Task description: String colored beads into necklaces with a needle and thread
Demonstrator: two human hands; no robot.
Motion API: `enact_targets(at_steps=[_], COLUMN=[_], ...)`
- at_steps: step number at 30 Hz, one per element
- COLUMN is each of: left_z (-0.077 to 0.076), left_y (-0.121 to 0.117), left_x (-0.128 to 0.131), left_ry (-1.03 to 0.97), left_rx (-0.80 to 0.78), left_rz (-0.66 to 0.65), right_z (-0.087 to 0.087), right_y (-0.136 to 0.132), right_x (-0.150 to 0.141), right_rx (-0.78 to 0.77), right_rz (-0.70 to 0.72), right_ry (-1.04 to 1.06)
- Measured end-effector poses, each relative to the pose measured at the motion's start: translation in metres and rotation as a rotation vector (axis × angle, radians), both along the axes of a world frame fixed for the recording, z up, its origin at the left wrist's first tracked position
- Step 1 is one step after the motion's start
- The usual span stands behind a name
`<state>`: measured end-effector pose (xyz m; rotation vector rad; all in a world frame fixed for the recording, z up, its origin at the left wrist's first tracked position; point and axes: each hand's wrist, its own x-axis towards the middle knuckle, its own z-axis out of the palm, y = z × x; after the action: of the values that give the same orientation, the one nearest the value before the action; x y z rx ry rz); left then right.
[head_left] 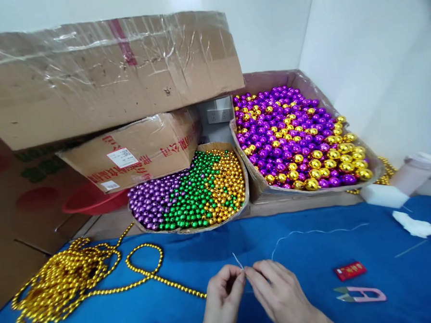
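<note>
While a gold bead strand [59,280] lies heaped at left, one length reaching the left hand [224,293], that hand pinches white thread [237,260] between thumb and forefinger. Beside it, the right hand [280,290] pinches there too, fingertips together. Working the thread's end seems in hand; next calls for steady fingertip control.

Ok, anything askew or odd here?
Mildly, yes. The red-lettered cardboard slants over the red basin, not squared up. The gold bead strand lies in a loose, tangled-looking heap. A crumpled white wad sits on the blue cloth, perhaps stray litter.
</note>
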<state>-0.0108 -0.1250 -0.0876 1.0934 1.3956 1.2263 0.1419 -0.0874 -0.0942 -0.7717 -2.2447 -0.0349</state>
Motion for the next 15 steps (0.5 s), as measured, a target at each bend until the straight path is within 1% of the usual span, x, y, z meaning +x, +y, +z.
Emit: enact_targets(at_steps=[3, 4, 5, 8, 9, 10, 13, 15], left_z=[-0.001, -0.002, -0.002, -0.003, -0.003, -0.003, -0.003, -0.001], left_y=[0.001, 0.002, 0.002, 0.002, 0.001, 0.001, -0.001, -0.002], left_x=[0.000, 0.001, 0.002, 0.004, 0.004, 0.005, 0.003, 0.001], left_ry=[0.020, 0.021, 0.021, 0.021, 0.021, 0.022, 0.038, 0.047], left_rx=[0.016, 0.019, 0.022, 0.018, 0.013, 0.008, 0.007, 0.007], left_rz=[0.021, 0.022, 0.023, 0.013, 0.008, 0.002, -0.038, -0.067], right_z=[0.004, 0.005, 0.005, 0.006, 0.006, 0.006, 0.011, 0.018], right_y=[-0.002, -0.002, -0.001, 0.010, 0.016, 0.023, 0.038, 0.042], right_x=[0.002, 0.003, 0.003, 0.004, 0.004, 0.003, -0.003, -0.008], right_rx=[0.006, -0.056, -0.171, -0.643, -0.765, -0.836, -0.948, -0.952], right_rz=[-0.004, 0.005, 0.019, 0.056, 0.075, 0.103, 0.207, 0.230], right_ry=[0.006, 0.025, 0.056, 0.168, 0.187, 0.184, 0.137, 0.120])
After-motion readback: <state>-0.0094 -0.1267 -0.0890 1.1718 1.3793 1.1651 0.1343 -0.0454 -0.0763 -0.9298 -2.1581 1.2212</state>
